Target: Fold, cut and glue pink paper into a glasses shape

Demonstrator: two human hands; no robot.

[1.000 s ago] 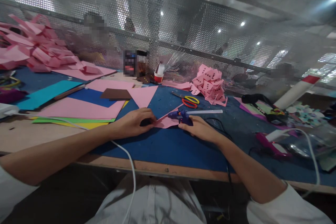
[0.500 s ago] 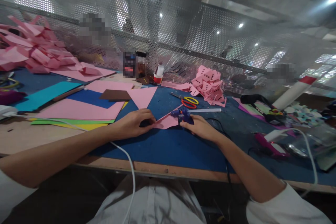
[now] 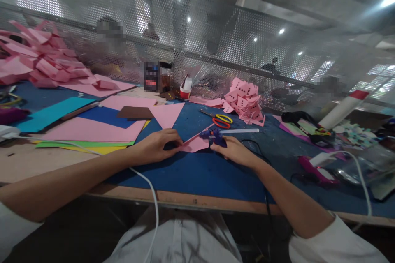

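Note:
My right hand (image 3: 232, 148) is closed around the handle of a dark blue glue gun (image 3: 212, 134), with a clear glue stick (image 3: 239, 131) poking out of its back end. The gun's nozzle end is over a folded piece of pink paper (image 3: 194, 144) on the blue mat. My left hand (image 3: 165, 144) pinches the left corner of that pink piece between thumb and fingers. Just behind the gun lie scissors (image 3: 222, 121) with red and yellow handles. A pink paper triangle (image 3: 169, 113) lies flat beyond my left hand.
Coloured sheets (image 3: 95, 131) are stacked at left, below a heap of pink paper pieces (image 3: 46, 59). Pink pieces with dark dots (image 3: 243, 100) and a red-and-white cup (image 3: 185, 91) stand at the back. A white cable (image 3: 152, 189) hangs over the front edge. A magenta device (image 3: 317, 171) lies at right.
The glue gun has shifted very slightly to the left over the pink paper. Both hands keep their grips.

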